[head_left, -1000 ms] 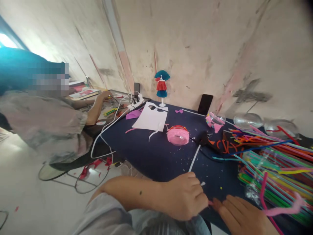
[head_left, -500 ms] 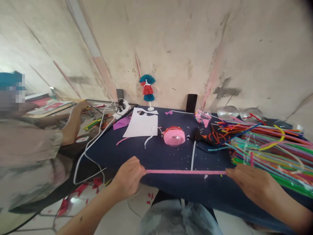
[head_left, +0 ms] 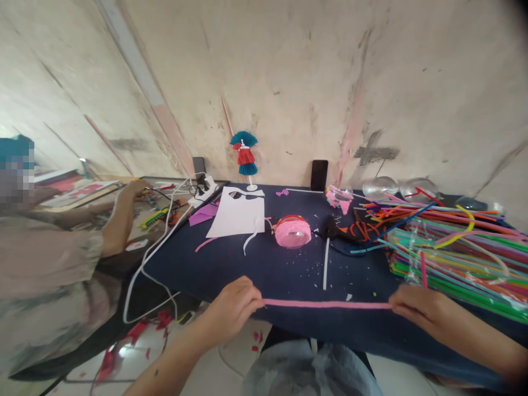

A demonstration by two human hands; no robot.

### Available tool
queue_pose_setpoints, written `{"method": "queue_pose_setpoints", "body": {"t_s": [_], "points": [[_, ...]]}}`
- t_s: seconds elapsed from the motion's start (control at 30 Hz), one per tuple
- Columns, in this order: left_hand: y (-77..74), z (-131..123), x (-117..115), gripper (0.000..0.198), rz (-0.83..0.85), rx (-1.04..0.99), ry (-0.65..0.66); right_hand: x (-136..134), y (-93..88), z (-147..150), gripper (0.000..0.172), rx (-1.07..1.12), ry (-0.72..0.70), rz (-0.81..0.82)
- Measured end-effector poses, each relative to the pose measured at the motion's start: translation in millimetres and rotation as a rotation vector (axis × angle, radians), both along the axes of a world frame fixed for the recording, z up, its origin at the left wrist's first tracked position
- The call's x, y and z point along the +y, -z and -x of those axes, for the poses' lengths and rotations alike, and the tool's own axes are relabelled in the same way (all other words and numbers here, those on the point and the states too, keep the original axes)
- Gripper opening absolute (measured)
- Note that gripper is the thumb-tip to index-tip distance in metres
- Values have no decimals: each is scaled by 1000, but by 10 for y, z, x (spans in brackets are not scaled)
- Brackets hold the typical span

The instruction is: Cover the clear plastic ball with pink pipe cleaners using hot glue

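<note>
**A pink strip point(head_left: 325, 304) pinched at both ends**

In the head view, the left hand point(head_left: 237, 305) has its fingers curled in. Its thumb and fingers squeeze together on the left end of the strip. The right hand point(head_left: 423, 305) does the same at the other end, with its fingertips pressed together on it. The strip goes from one hand to the other in an almost straight line. It is at the near side of the dark blue table point(head_left: 284, 278); I cannot tell if it touches the top.

Past the strip lies a white stick point(head_left: 325, 267), pointing at a black tool point(head_left: 330, 226). To the left of that tool is a round pink thing point(head_left: 284, 226) with red on top. A white sheet point(head_left: 239, 217) lies farther left. Near the right hand is a big pile of colorful sticks point(head_left: 462, 253). At the far left, another person's arm point(head_left: 121, 220) reaches over a messy table point(head_left: 154, 201).
</note>
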State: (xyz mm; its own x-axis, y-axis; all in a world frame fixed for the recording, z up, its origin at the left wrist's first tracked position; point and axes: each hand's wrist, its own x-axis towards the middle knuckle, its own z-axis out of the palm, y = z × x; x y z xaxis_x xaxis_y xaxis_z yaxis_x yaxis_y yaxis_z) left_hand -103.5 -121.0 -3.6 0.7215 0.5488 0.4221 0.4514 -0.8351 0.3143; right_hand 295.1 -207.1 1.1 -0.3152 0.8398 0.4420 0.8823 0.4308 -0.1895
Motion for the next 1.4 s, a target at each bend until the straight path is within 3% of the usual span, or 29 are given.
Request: {"method": "queue_pose_setpoints", "body": {"t_s": [0.07,0.17,0.27,0.37,0.53,0.63,0.73,0.87,1.0,1.1,1.17,1.27,1.4], "points": [[-3,-121,-15,19,-32,-40,5,78,-26,173,27,-56,-64,-107],[-41,-324,-73,19,-104,-85,98,130,14,686,21,-70,-107,-261],[-77,-475,-137,14,-118,-130,158,128,102,1197,29,-80,-200,-233],[-66,-520,-152,7,-147,-195,180,132,147,1412,25,-80,-323,-201],[-12,-450,-95,18,-366,-103,227,163,130,1366,21,-125,-364,-112],[-7,-428,-61,25,-377,-59,263,176,142,1346,16,-139,-405,33],[-3,-436,-26,22,-249,-132,279,185,137,1327,17,-121,-383,113],[16,-429,48,16,26,-215,245,200,79,1223,27,-118,-332,87],[39,-348,209,15,259,-305,116,249,91,1001,39,-120,-271,-7],[59,-266,352,18,384,-346,-36,300,151,811,36,-83,-215,-23],[85,-238,415,23,455,-309,-39,318,194,713,32,-89,-202,22],[148,-257,434,25,503,-269,-44,311,243,622,27,-103,-183,140],[220,-364,340,25,398,-309,-95,285,237,605,27,-150,-139,241]]}}
